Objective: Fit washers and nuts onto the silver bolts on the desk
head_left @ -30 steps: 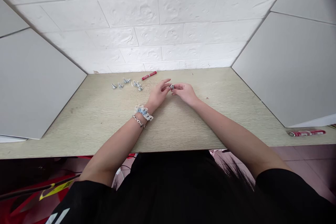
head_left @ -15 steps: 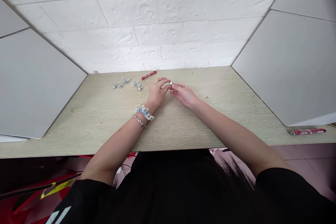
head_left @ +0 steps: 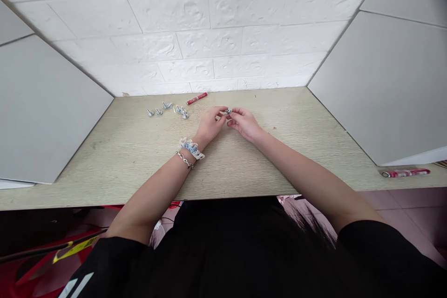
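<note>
My left hand (head_left: 209,123) and my right hand (head_left: 244,123) meet above the middle of a pale wood-grain table (head_left: 244,163). A small metal screw or fastener (head_left: 228,111) is pinched in my right fingertips. My left fingertips sit against or just beside it, and I cannot tell whether they grip it. Several silver screws (head_left: 167,105) lie on the tabletop to the left of my hands, with a small red-and-white tube (head_left: 196,98) behind them. A fabric scrunchie (head_left: 190,147) and a chain bracelet (head_left: 185,160) circle my left wrist.
A white brick-textured wall (head_left: 206,42) rises behind the table, with grey panels (head_left: 45,107) on the left and right. A red-and-white cylinder (head_left: 405,173) lies near the right front corner. Pink floor tiles show below the table's front edge.
My left fingertips have closed in on the small metal piece, which sits slightly higher between my hands. The view has tilted slightly.
</note>
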Available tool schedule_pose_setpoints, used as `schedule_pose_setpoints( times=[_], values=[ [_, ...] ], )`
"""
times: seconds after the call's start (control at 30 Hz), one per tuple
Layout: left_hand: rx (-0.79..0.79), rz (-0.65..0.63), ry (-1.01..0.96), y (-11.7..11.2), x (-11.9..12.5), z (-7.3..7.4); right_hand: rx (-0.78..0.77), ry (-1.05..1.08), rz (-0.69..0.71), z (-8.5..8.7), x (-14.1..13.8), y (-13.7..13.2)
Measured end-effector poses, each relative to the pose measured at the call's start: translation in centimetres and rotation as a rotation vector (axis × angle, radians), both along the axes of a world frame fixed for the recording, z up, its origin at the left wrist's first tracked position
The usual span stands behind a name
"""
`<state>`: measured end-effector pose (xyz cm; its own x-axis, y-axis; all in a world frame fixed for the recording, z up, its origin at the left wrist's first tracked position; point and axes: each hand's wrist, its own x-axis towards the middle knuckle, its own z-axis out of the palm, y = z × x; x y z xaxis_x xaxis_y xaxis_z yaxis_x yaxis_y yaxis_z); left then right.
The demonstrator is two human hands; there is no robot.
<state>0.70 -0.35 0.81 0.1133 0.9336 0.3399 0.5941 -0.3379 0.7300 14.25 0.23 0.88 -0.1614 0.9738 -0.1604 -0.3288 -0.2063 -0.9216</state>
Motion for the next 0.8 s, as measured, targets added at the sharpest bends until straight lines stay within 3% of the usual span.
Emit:
schedule_pose_setpoints(
  times=[0.37,0.6,0.7,0.8],
  values=[
    [-0.058,0.009,0.056,-0.5,0.0,0.7,0.111,-0.037,-0.017,-0.6,0.2,0.3],
    [0.019,-0.009,0.101,-0.5,0.1,0.5,0.028,0.033,0.082,-0.2,0.1,0.3],
    [0.003,0.028,0.112,-0.4,0.1,0.5,0.046,0.037,0.003,-0.7,0.3,0.8],
    [-0.02,0.105,0.065,-0.1,-0.1,0.5,0.186,-0.192,-0.11,-1.1,0.8,1.4]
  ],
)
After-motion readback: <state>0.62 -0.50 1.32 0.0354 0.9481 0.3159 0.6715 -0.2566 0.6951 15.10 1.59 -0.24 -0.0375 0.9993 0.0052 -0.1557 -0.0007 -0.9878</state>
